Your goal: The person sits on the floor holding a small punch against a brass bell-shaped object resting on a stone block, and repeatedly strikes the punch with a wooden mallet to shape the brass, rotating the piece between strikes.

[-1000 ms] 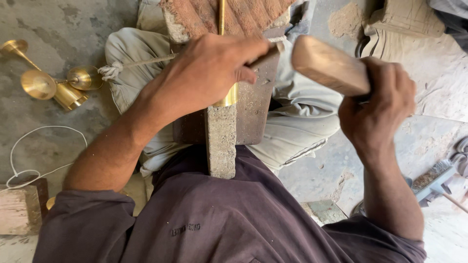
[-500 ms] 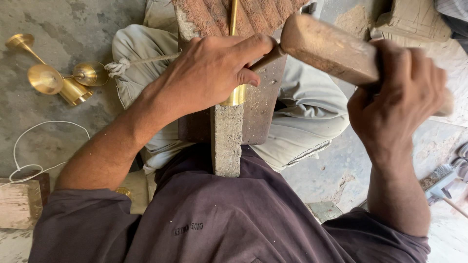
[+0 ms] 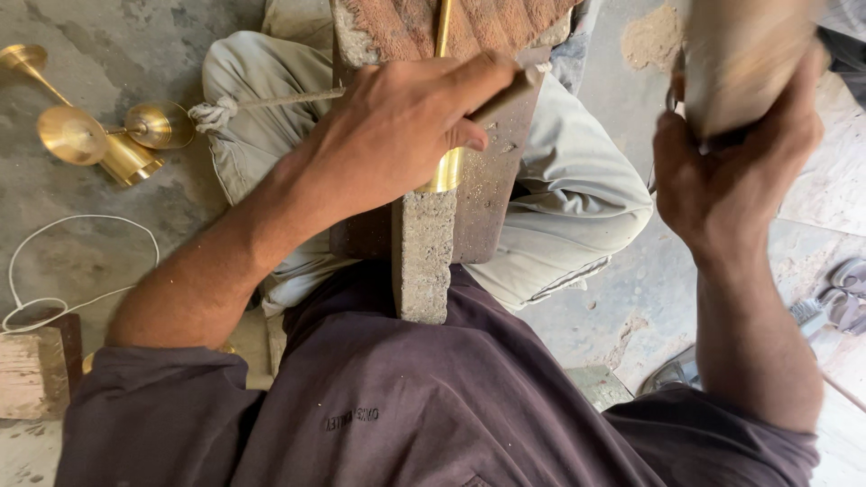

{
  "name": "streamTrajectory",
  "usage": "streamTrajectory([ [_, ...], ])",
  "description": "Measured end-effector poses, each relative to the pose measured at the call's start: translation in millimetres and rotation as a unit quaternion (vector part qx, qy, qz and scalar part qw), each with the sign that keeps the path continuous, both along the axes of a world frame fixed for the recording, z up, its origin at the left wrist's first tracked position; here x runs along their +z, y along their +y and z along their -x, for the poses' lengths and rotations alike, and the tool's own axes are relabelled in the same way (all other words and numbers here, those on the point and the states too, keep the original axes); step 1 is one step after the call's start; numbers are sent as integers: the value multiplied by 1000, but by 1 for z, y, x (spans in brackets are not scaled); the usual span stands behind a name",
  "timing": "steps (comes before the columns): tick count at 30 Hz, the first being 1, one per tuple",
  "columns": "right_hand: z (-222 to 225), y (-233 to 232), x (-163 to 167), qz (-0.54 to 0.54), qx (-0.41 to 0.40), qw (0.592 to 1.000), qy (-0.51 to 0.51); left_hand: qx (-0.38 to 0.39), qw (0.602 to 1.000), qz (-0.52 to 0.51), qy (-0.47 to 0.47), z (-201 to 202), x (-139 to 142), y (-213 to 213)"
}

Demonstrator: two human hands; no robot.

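My left hand (image 3: 397,135) is clamped around a thin rod-like tool (image 3: 505,90), pinning a brass piece (image 3: 446,167) against the near edge of the stone block (image 3: 424,252) on my lap. My right hand (image 3: 731,171) grips a raised wooden mallet (image 3: 740,63) beyond the block's right edge. If that blow lands off line, I judge it could hit my left knuckles or skid the brass piece off the block toward the brass cups (image 3: 99,135) on the floor.

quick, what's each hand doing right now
left hand: closed on a punch set on the brass piece.
right hand: closed around a wooden mallet, raised.
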State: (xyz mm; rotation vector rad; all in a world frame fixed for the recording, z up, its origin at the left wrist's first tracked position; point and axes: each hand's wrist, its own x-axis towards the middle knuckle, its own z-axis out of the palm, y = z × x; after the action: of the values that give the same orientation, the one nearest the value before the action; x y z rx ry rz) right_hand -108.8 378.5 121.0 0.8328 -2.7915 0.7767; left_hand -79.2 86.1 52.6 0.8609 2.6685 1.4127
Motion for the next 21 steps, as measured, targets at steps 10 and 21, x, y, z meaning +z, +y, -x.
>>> streamTrajectory([
  [10,22,-26,41,-271,112,946,137,164,983,-80,20,-39,-25,3],
  [21,6,-70,90,-294,181,932,112,283,933,-218,-34,-77,-35,22],
])
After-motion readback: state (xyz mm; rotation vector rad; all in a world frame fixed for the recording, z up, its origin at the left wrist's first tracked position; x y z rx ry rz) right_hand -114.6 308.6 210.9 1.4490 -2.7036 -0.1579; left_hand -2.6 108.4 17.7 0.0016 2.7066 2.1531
